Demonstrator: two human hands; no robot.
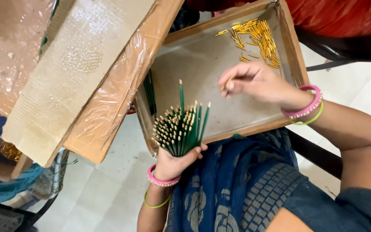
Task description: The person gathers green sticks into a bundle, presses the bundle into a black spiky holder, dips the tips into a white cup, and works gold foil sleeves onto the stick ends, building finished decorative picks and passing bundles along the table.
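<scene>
Floor: pale tile point(108, 189) shows below the lap, and I see nothing there that would stop a dropped piece rolling off
Tray: a shallow wooden tray point(254, 126) rests across the lap on blue patterned cloth point(237, 180), its near edge just above the knees; I judge a shift of the legs could tip it toward the floor
Left hand: my left hand point(174, 163) is closed round the lower end of a bundle of green sticks point(180, 129), which fans upward over the tray's near left corner
Bundle risk: a few sticks stand higher than the rest, so I judge a slackened grip would let them slide out or splay
Right hand: my right hand point(254, 81) hovers over the tray's middle, fingertips pinched on one small gold cap point(226, 83), well apart from the left hand
Cap risk: the pinch is slight and the piece is tiny; I judge it could slip and bounce on the tray floor
Gold pile: loose gold caps point(258, 38) lie in the far right corner, close to the tray wall
Left side: cardboard sheets wrapped in plastic film point(82, 73) lean just beside the tray; a nudge could knock them into the bundle
</scene>
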